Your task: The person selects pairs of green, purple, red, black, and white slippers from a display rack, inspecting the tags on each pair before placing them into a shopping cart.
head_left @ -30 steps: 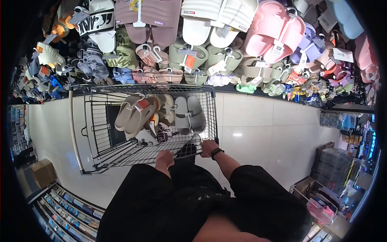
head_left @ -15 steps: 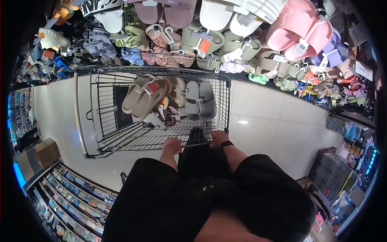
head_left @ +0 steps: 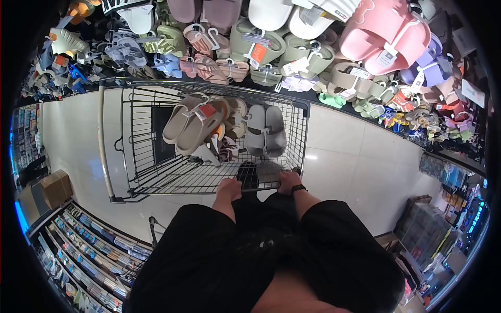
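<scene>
My left hand [head_left: 229,189] is closed around the near top rim of a black wire shopping cart [head_left: 172,191]. Farther right along that rim, my right hand [head_left: 288,182] grips it too, near the corner, a dark band on its wrist. Inside the basket lie beige clogs [head_left: 195,128] with an orange-red tag, partly covering cream sandals [head_left: 237,119] behind them. A pair of grey slides [head_left: 265,130] rests side by side at the basket's right end. Dark patterned footwear [head_left: 229,150] sits low in the middle, partly hidden.
Beyond the cart runs a display rack packed with slides, including large pink slides [head_left: 386,39]. The cart's handle bar [head_left: 103,141] is at left. Shelves of small packets [head_left: 94,250] and a cardboard box [head_left: 56,189] stand lower left, plastic bins [head_left: 424,227] at right.
In view, the cart with its footwear has shifted slightly right, and both hands have moved right with it. The grips stay closed on the rim. A grey patch now shows between the hands.
</scene>
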Available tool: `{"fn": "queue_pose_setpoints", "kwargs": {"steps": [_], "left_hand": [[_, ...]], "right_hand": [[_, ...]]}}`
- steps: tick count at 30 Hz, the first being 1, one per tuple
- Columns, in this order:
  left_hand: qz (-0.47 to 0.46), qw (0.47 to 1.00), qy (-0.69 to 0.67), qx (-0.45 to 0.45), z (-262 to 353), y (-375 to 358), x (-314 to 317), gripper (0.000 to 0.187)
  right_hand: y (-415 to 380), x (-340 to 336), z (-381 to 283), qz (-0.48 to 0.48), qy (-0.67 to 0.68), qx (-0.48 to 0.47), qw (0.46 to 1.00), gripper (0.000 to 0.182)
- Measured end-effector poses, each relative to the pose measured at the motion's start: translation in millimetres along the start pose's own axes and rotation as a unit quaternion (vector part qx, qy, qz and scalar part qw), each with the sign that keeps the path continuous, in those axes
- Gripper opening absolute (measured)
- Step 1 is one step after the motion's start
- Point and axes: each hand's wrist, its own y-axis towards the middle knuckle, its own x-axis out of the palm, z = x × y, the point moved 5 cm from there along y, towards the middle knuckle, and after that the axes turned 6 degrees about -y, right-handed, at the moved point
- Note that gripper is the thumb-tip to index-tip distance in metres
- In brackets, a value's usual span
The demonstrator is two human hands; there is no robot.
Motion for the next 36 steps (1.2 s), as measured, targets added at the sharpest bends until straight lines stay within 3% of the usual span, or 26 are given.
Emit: {"fn": "queue_pose_setpoints", "kwargs": {"steps": [15,20,36], "left_hand": [[0.032,0.998,0.048,-0.001,81.2,28.0,38.5,0.03],[0.02,0.999,0.045,0.005,107.9,30.1,42.2,0.031],[0.032,0.998,0.053,0.01,136.5,39.0,55.2,0.036]], "right_hand": [[-51.1,43.4,70.9,0.086,0.003,-0.002,0.996,0.046],[-68.3,39.7,88.8,0.068,0.009,0.004,0.998,0.039],[-90.3,45.8,119.9,0.079,0.021,-0.001,0.997,0.052]]}}
